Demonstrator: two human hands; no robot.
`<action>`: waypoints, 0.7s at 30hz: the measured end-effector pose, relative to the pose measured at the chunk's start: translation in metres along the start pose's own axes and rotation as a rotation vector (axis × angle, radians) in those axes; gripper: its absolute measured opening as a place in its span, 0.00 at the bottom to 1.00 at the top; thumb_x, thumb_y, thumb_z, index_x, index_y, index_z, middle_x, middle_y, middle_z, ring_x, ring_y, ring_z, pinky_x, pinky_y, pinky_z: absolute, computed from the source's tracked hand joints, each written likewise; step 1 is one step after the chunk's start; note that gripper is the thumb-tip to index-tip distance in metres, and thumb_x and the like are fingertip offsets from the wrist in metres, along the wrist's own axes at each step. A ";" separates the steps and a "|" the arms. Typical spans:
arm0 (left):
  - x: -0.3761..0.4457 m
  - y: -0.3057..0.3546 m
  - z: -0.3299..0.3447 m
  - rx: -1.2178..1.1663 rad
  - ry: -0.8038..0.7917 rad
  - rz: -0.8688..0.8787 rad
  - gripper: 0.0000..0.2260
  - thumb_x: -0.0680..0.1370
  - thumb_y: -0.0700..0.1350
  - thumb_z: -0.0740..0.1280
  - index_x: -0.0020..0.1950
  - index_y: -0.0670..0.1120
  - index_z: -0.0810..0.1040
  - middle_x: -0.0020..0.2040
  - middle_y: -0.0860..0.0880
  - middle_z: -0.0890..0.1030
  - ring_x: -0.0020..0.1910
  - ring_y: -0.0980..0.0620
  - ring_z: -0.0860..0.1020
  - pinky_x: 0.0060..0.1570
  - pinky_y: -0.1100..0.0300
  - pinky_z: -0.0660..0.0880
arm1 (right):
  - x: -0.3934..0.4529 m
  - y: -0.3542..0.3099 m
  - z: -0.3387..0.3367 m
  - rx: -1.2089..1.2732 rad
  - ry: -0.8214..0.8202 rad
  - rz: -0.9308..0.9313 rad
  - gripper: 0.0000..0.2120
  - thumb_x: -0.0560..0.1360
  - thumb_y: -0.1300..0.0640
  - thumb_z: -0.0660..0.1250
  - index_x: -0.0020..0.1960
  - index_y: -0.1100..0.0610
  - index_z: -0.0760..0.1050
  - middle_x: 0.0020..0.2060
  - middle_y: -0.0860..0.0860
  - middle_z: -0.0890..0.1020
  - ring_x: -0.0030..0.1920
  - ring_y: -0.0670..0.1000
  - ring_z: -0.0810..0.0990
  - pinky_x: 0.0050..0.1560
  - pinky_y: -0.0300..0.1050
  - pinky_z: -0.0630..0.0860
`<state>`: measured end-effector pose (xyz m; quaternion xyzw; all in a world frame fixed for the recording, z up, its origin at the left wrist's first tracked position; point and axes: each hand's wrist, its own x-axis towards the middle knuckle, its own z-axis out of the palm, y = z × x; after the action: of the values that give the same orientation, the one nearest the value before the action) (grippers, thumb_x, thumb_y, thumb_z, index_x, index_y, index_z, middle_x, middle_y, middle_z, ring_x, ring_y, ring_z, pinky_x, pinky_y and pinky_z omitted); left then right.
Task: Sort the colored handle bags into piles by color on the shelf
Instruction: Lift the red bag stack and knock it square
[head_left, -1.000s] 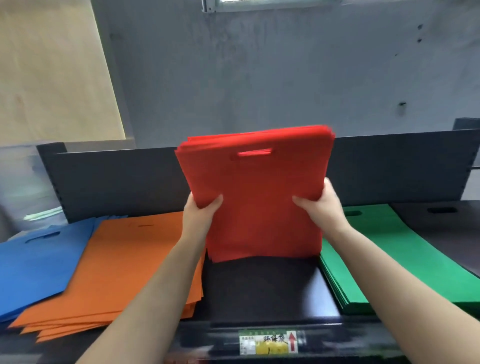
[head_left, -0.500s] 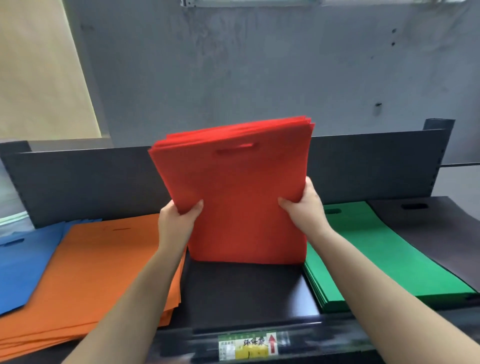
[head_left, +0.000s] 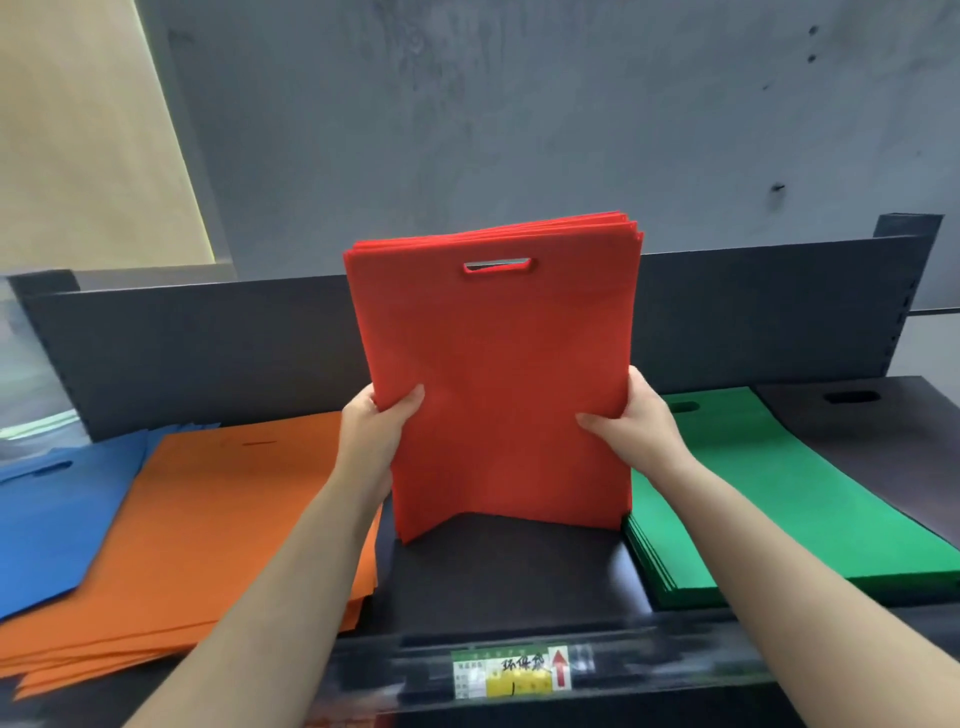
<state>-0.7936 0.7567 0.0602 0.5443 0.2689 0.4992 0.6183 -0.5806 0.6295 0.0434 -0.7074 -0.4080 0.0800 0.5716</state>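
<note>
Red bags: a thick sheaf of red bags (head_left: 498, 374) stands upright, handle cutout at the top, its lower edge on or just above the bare dark strip of the shelf (head_left: 514, 577) between the orange and green piles; contact is hard to tell.
Why upright: probably to square the edges before the sheaf is laid flat as its own pile.
Left hand: the left hand (head_left: 375, 431) grips the sheaf's left edge, thumb across the front, fingers hidden behind.
Right hand: the right hand (head_left: 636, 423) clamps the right edge the same way, thumb on the front face.
Orange pile (head_left: 218, 519): lies flat left of the gap, slightly fanned.
Blue pile (head_left: 57, 514): flat at the far left, partly under the orange.
Green pile (head_left: 779, 499): flat and neat just right of the gap.
Dark pile (head_left: 878, 447): lies flat at the far right.
</note>
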 end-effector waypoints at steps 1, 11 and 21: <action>0.000 0.001 0.000 0.004 -0.001 0.010 0.04 0.76 0.37 0.69 0.47 0.45 0.80 0.38 0.49 0.85 0.37 0.53 0.83 0.34 0.62 0.79 | -0.001 0.000 0.001 0.022 0.029 -0.032 0.21 0.69 0.64 0.73 0.58 0.52 0.71 0.47 0.45 0.79 0.51 0.49 0.78 0.51 0.42 0.73; -0.001 0.002 -0.013 -0.015 -0.016 -0.023 0.06 0.74 0.40 0.71 0.51 0.47 0.80 0.42 0.51 0.85 0.40 0.54 0.84 0.34 0.64 0.78 | -0.007 0.005 0.013 0.293 -0.098 0.090 0.18 0.71 0.68 0.70 0.55 0.50 0.73 0.55 0.55 0.82 0.53 0.52 0.81 0.58 0.52 0.76; 0.021 0.057 0.005 0.160 0.077 0.400 0.24 0.69 0.40 0.76 0.62 0.49 0.72 0.53 0.52 0.81 0.51 0.57 0.80 0.53 0.58 0.77 | 0.026 -0.086 -0.024 -0.040 0.233 -0.505 0.55 0.64 0.62 0.78 0.77 0.47 0.43 0.73 0.55 0.59 0.69 0.43 0.61 0.61 0.20 0.55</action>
<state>-0.8002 0.7683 0.1198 0.6148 0.2176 0.6094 0.4509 -0.5915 0.6298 0.1359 -0.5987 -0.5045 -0.1548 0.6025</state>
